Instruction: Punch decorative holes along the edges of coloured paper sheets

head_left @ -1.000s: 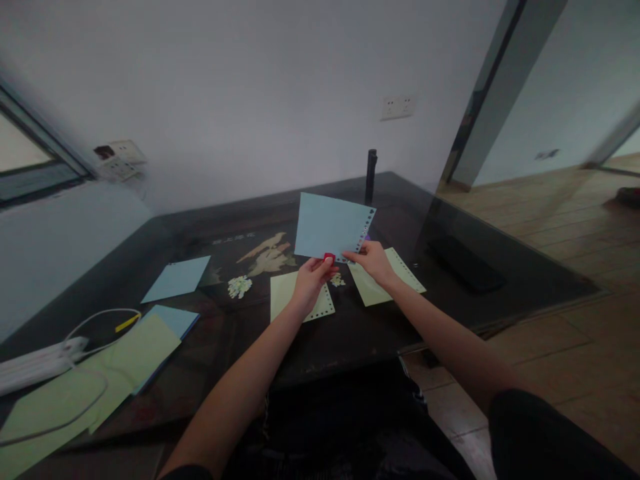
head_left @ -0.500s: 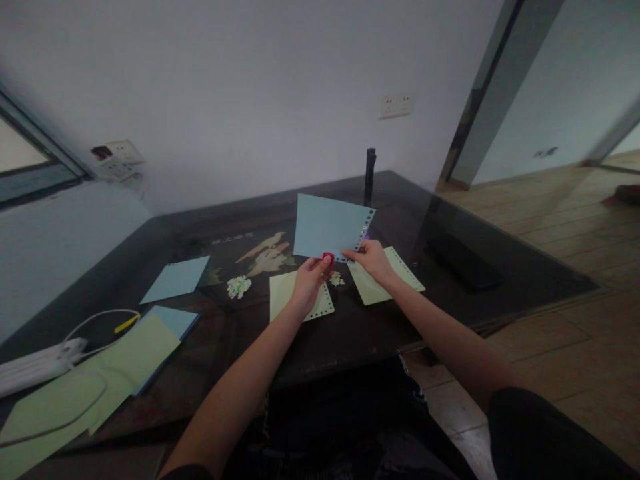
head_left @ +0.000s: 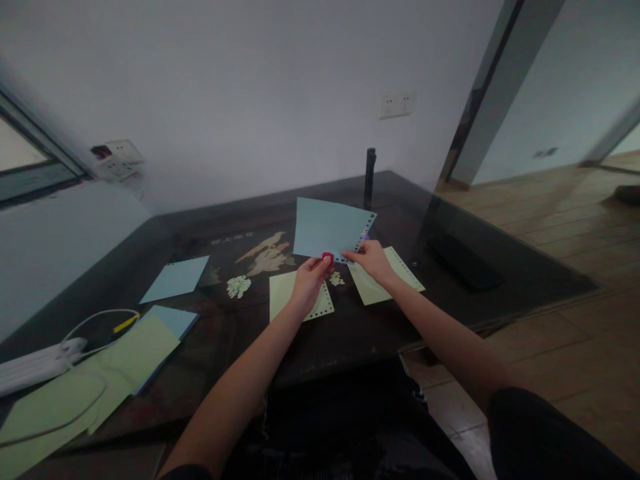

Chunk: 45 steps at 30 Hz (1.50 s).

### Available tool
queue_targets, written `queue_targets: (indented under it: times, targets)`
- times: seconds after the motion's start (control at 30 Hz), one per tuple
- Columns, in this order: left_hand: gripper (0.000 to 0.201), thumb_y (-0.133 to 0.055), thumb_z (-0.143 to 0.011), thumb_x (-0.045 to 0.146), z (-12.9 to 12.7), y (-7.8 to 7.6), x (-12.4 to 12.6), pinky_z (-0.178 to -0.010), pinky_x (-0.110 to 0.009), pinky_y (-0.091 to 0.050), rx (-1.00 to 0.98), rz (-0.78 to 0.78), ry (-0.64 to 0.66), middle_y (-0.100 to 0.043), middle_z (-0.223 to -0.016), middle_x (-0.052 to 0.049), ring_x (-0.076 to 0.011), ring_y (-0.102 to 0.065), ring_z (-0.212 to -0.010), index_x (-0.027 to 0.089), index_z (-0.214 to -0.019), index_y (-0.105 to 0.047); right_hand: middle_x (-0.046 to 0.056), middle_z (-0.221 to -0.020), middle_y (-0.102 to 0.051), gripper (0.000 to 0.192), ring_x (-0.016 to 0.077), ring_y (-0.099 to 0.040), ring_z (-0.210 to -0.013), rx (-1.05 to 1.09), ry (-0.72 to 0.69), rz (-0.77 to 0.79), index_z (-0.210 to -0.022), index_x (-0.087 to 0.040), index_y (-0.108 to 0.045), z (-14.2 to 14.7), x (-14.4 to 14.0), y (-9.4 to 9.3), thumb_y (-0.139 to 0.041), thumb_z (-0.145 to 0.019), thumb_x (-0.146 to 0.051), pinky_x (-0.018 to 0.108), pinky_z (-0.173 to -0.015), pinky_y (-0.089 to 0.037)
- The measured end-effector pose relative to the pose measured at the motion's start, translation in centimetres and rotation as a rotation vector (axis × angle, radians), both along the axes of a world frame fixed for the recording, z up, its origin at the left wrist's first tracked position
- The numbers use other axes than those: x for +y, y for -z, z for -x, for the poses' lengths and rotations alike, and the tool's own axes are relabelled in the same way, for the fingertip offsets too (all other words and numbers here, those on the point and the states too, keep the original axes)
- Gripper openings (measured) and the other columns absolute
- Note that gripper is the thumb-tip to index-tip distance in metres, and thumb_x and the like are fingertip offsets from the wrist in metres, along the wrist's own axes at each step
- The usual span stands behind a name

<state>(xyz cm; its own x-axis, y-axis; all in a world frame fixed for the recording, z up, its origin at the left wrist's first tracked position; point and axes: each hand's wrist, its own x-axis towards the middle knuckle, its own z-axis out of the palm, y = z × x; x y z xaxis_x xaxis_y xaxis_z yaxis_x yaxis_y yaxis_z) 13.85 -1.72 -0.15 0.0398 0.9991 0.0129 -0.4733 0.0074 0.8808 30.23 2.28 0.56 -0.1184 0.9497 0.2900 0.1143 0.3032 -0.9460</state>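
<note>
Just past the left hand (head_left: 310, 279) and right hand (head_left: 373, 259), a blue sheet (head_left: 327, 227) is held up off the surface (head_left: 350, 343), tilted, with what looks like its longer side running crosswise from one hand to the other. So the left hand's got a little red gadget (head_left: 327, 257) pinched in its fingers, right at the sheet's bottom edge, though I can't tell if it's actually clamped on the paper. Right hand is gripping the sheet near the bottom right corner, just to the right of the gadget, which makes the left hand the nearer one to the plain part of that bottom edge. Holes (head_left: 370, 223) run up the side beyond the right hand, and a few sit between the hands. Some paper bits (head_left: 337, 279) lie just below the left hand's fingertips.
</note>
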Motion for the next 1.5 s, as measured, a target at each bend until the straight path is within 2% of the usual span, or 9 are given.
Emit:
queue_targets:
  times: [0.57,1.5]
  targets:
    - [0.029,-0.08,-0.06,0.03,0.01,-0.19,-0.17,-0.077,-0.027,-0.045,0.014,0.017,-0.012,-0.065,-0.085,-0.004,-0.014,-0.061,-0.084,0.014,-0.078,-0.063,0.008,-0.078,-0.073,0.029,0.0222,-0.066,-0.072,-0.027,0.017,-0.024,-0.075,-0.015,-0.071,0.02,-0.23,-0.28,-0.073,-0.062,-0.041,0.037,-0.069,-0.053]
    - [0.029,-0.079,-0.061,0.032,-0.12,-0.11,-0.14,-0.073,-0.024,-0.042,0.041,0.002,-0.02,-0.068,-0.088,-0.004,-0.0133,-0.061,-0.083,0.016,-0.08,-0.065,0.007,-0.078,-0.072,0.023,0.0204,-0.065,-0.07,-0.011,-0.004,0.013,-0.076,-0.015,-0.071,-0.09,0.14,0.15,-0.072,-0.064,-0.034,0.037,-0.07,-0.053]
